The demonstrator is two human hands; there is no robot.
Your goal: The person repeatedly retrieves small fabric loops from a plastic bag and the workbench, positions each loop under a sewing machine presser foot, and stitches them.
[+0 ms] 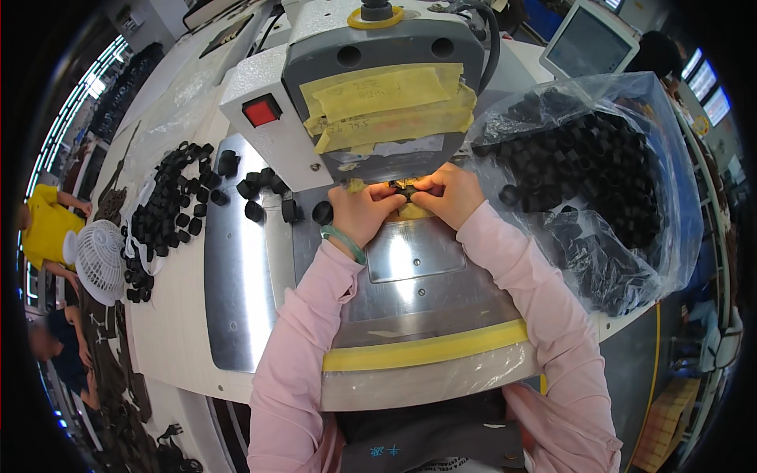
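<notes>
Under the head of a white-and-grey industrial sewing machine (378, 94), a warm light shines on my fingertips. My left hand (361, 213), with a green bangle at its wrist, is closed in a pinch on a small black piece (406, 191). From the other side my right hand (456, 193) pinches the same piece, thumbs close together. It looks like one of the black band loops lying around, though fingers cover most of it. A single black loop (322, 211) lies just left of my left hand. The needle area is mostly hidden behind the machine head.
Many loose black loops (169, 205) are heaped on the table at left, beside a white fan (101, 260). A clear plastic bag (678, 205) full of black loops sits at right. Yellow tape (426, 347) crosses the front plate. Other people (51, 229) are at far left.
</notes>
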